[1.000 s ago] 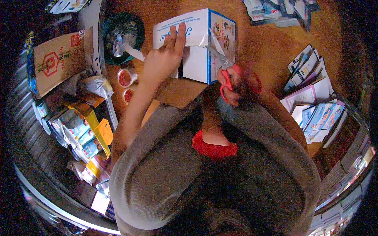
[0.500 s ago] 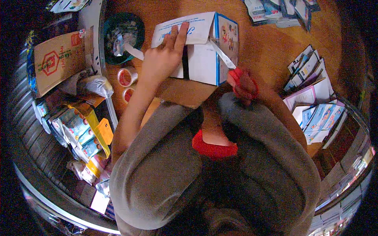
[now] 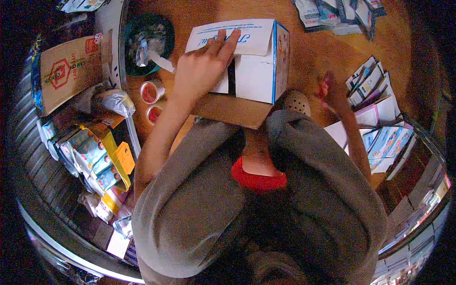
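Note:
A white carton (image 3: 254, 78) with blue edges stands on the floor in front of my knees. Its printed white flap (image 3: 259, 40) lies over the top, and a brown cardboard flap (image 3: 237, 111) sticks out toward me. My left hand (image 3: 202, 71) presses down on the white flap, fingers stretched and a little apart. Off to the right of the carton is my right hand (image 3: 335, 97), blurred by motion. The red handles of the scissors (image 3: 324, 88) show at its fingers; the blades cannot be made out.
A dark green bin (image 3: 166, 35) with plastic scraps stands left of the carton, near two tape rolls (image 3: 152, 91). Flat packets (image 3: 327, 14) lie at the far right. Standing packages (image 3: 387, 142) line the right side; a brown box (image 3: 71, 73) is at left. A tan clog (image 3: 297, 102) sits beside the carton.
My right hand has drawn the scissors away from the carton's right edge, out to the right. The carton has shifted slightly right, and my left hand has stayed on its flap.

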`<state>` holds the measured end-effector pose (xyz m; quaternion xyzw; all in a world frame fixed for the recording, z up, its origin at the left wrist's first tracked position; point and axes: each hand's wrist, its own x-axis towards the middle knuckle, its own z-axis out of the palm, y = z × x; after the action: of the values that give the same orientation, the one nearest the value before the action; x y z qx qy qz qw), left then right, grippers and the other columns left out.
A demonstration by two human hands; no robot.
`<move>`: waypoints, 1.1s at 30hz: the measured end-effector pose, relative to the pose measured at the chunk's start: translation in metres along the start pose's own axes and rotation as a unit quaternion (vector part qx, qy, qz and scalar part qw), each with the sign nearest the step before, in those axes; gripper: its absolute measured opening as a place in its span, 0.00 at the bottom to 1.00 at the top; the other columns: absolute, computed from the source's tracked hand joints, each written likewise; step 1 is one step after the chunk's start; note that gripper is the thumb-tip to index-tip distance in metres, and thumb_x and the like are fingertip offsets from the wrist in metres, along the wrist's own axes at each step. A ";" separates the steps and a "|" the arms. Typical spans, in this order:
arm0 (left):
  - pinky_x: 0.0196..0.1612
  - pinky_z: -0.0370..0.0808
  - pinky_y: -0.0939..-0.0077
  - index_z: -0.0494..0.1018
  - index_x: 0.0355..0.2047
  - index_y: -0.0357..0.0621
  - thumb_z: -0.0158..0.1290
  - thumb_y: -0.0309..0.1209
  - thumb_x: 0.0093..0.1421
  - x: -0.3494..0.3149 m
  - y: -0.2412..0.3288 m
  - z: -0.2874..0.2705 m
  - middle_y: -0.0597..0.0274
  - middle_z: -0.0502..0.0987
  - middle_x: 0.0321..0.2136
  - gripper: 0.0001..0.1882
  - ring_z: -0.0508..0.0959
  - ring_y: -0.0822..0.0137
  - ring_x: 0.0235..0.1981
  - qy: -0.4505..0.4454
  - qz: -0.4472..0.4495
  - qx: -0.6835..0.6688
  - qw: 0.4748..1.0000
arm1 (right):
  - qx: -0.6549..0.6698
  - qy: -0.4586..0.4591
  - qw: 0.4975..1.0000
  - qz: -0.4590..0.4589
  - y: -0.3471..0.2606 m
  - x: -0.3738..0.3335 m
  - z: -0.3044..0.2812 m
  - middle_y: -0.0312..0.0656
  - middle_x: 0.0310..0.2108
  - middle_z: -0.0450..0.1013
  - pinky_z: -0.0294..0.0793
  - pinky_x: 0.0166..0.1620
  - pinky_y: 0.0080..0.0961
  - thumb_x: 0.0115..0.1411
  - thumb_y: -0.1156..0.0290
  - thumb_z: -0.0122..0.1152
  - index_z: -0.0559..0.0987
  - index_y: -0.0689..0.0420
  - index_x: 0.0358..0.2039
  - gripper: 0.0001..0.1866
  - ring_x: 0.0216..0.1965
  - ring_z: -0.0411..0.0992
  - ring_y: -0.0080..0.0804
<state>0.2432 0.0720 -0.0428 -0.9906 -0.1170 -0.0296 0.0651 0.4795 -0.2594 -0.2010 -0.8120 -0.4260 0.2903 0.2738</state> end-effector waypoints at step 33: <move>0.45 0.70 0.65 0.62 0.55 0.62 0.56 0.34 0.48 -0.013 0.017 0.018 0.55 0.67 0.47 0.31 0.69 0.55 0.48 0.066 -0.087 -0.126 0.986 | 0.118 0.030 0.992 -0.043 -0.214 0.063 0.009 0.47 0.26 0.71 0.68 0.33 0.33 0.58 0.65 0.51 0.70 0.61 0.38 0.13 0.29 0.70 0.37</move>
<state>0.2356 0.0555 -0.0639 -0.9728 -0.1934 -0.1150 -0.0551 0.3891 -0.1002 -0.0740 -0.7634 -0.4147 0.3022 0.3924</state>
